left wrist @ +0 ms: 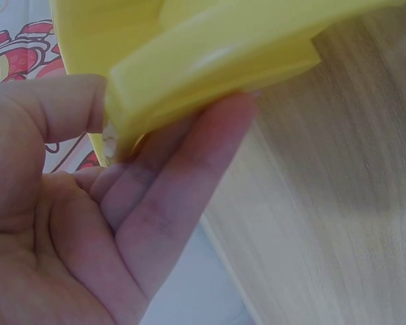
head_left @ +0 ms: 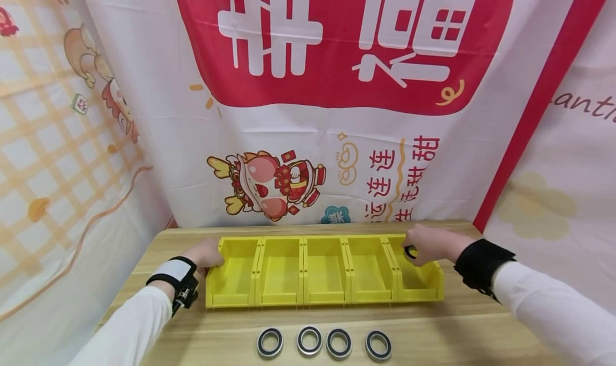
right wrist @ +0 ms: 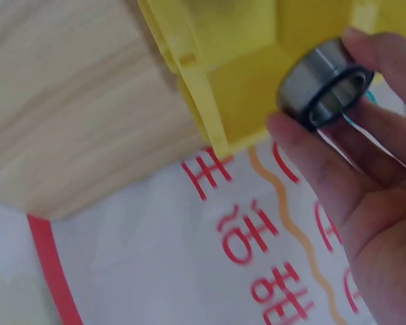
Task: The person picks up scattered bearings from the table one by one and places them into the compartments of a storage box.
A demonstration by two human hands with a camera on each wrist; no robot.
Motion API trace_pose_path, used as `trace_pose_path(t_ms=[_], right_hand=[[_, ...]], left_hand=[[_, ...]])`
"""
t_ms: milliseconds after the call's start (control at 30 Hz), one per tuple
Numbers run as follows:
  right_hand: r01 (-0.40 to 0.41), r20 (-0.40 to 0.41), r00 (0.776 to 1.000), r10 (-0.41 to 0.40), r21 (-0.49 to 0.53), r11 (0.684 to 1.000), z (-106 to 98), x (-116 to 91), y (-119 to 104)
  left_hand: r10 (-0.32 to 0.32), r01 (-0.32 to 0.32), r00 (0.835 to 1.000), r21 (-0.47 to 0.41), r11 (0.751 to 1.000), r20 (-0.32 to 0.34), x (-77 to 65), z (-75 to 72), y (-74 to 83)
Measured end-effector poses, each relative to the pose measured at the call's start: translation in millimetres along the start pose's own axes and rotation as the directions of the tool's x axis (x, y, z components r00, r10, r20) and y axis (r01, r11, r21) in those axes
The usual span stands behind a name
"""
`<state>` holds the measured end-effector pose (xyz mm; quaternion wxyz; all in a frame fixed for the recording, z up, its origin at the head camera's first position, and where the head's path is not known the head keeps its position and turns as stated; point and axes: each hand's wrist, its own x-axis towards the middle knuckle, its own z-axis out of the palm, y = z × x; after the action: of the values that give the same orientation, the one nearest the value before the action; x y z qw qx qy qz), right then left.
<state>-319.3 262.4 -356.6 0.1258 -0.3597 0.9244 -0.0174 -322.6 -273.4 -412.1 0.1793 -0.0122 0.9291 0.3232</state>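
A row of joined yellow storage bins (head_left: 327, 299) sits on the wooden table. My left hand (head_left: 206, 253) grips the side wall of the leftmost bin, and in the left wrist view the thumb and fingers lie on either side of that yellow wall (left wrist: 203, 61). Over the rightmost bin (head_left: 420, 294), my right hand (head_left: 425, 244) pinches a ball bearing (right wrist: 318, 81) between thumb and fingers. The bearing is a steel ring with a dark seal, held tilted above the bin's inside. In the head view the fingers hide part of it.
Several more bearings, among them one at the left (head_left: 270, 343) and one at the right (head_left: 378, 345), lie flat on the table (head_left: 216, 334) in front of the bins. A printed cloth (head_left: 183, 141) hangs behind the table's back edge.
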Motion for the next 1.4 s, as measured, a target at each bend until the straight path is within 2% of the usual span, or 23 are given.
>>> trace_pose_path(t_ms=[233,567,700,800,1233,1300,1400], right_hand=[[-0.035,-0.033,0.999,0.035,-0.003,0.999,28.4,18.7,8.3],[-0.190,0.006,0.982,0.190,0.077,0.979,63.9,26.0,19.2],[-0.169,-0.032,0.984,0.173,0.088,0.982,75.5,24.8,22.3],[-0.130,-0.061,0.989,0.134,0.067,0.989,78.1,23.1,22.9],[-0.076,-0.119,0.989,0.083,0.061,0.995,86.4,21.2,24.0],[-0.073,-0.124,0.989,0.079,0.058,0.996,87.1,21.4,24.3],[-0.124,-0.091,0.987,0.130,0.076,0.989,84.2,21.4,22.1]], left_hand=[[-0.014,0.014,1.000,0.059,0.998,-0.014,-1.0,1.3,1.7],[0.001,0.000,1.000,0.072,0.997,-0.019,-0.2,2.5,1.3],[-0.003,0.004,1.000,0.068,0.998,-0.018,-1.4,3.0,3.3],[-0.001,0.002,1.000,0.064,0.998,-0.017,-2.3,2.8,4.6],[-0.028,0.028,1.000,0.069,0.997,-0.004,0.2,3.5,1.9],[-0.028,0.028,1.000,0.070,0.997,-0.002,-0.2,3.4,2.0],[-0.017,0.017,1.000,0.063,0.998,-0.006,-1.4,2.9,2.4]])
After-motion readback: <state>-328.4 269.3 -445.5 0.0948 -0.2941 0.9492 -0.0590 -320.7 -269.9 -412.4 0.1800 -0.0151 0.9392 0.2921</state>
